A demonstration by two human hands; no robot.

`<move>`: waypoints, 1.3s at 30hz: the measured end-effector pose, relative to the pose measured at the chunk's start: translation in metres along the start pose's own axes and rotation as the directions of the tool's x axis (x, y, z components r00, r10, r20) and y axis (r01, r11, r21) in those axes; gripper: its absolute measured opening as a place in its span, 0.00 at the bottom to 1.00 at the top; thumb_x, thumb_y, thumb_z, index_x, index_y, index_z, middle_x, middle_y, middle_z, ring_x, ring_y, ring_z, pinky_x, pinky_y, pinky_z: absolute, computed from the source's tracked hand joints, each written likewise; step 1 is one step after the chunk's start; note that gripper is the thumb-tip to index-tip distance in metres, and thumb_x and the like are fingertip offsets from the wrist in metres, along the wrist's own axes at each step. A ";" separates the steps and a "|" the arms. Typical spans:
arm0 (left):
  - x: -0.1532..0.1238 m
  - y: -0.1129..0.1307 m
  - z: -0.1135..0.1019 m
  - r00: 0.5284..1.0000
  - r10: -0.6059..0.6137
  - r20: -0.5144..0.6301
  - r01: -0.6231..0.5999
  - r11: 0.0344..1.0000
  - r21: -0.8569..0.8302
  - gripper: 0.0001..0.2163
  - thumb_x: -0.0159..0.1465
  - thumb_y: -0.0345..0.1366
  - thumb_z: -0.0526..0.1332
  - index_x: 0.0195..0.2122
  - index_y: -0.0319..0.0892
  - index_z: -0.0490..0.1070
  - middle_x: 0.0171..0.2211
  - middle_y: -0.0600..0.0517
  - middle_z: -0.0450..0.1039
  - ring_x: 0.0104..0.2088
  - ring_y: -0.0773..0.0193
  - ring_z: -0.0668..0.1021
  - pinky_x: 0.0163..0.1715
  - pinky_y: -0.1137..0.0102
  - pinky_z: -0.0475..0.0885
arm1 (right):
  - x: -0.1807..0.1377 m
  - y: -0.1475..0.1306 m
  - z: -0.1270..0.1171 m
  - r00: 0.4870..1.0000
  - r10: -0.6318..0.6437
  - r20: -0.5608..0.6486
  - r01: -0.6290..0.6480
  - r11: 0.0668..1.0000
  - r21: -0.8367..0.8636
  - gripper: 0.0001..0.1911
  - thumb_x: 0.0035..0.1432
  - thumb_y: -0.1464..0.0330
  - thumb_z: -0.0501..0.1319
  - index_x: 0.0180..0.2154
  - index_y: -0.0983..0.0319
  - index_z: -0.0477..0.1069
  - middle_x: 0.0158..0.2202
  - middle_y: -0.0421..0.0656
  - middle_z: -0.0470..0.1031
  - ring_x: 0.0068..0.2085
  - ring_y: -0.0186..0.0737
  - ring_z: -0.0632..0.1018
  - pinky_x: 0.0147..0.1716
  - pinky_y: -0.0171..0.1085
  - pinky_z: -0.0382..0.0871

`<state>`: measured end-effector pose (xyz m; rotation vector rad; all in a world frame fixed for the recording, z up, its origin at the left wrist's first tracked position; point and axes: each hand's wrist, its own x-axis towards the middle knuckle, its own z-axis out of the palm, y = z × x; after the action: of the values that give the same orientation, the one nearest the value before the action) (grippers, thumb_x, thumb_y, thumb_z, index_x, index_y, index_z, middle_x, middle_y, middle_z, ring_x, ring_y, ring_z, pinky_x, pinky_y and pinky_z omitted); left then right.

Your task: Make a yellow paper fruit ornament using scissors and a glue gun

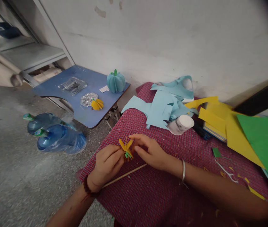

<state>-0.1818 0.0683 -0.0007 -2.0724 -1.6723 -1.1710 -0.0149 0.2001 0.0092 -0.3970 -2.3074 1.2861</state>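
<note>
Yellow paper, fanned into narrow fins, forms the small folded piece (125, 148) between the hands, left of the white paper cup (180, 124) and nearer the wearer. Thumb and fingers of the left hand (107, 162) pinch its side; the right hand (153, 153) has thumb and forefinger parted and curved just beside the fins, though whether a fingertip touches them I cannot tell. Green bits (127, 154) show low among the fins. The step in hand looks like setting or spreading those fins; the next move seems to call for a steady left pinch and a light right fingertip, since thin paper creases easily. A thin wooden stick (126, 175) lies on the checked cloth (134, 198), also left of the cup and closer to the wearer. Blue offcuts (157, 107) heap up just beyond the cup, yellow sheets (236, 138) and a green sheet (264, 142) spread to its right, and well to its left a blue table (88, 117) bears a blue paper pumpkin (116, 83).
</note>
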 end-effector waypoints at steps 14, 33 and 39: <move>0.003 0.004 0.001 0.999 -0.051 0.019 0.052 0.998 -0.022 0.08 0.61 0.22 0.60 0.37 0.42 0.71 0.31 0.51 0.76 0.31 0.66 0.77 0.33 0.73 0.74 | 0.003 0.005 -0.003 0.994 -0.109 -0.024 0.102 0.972 -0.209 0.03 0.58 0.75 0.62 0.34 0.62 0.73 0.36 0.44 0.72 0.38 0.39 0.73 0.39 0.37 0.67; 0.006 -0.004 0.010 0.968 -0.231 0.104 0.245 0.957 -0.155 0.12 0.58 0.21 0.55 0.37 0.43 0.72 0.34 0.51 0.80 0.34 0.65 0.81 0.34 0.72 0.75 | 0.019 0.011 0.014 0.995 -0.096 0.022 0.097 0.993 -0.071 0.08 0.56 0.78 0.61 0.29 0.61 0.70 0.31 0.40 0.75 0.35 0.37 0.74 0.42 0.38 0.65; 0.010 -0.003 0.009 0.889 -0.445 0.112 0.458 0.845 -0.275 0.08 0.57 0.24 0.59 0.33 0.43 0.73 0.27 0.55 0.76 0.27 0.68 0.76 0.28 0.74 0.71 | 0.025 0.014 0.014 1.000 0.023 -0.001 -0.023 0.998 0.054 0.05 0.55 0.77 0.61 0.28 0.63 0.71 0.27 0.38 0.73 0.30 0.33 0.72 0.33 0.33 0.65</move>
<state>-0.1803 0.0826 -0.0004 -1.9197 -2.2097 -1.6146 -0.0434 0.2090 -0.0024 -0.4074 -2.2678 1.3559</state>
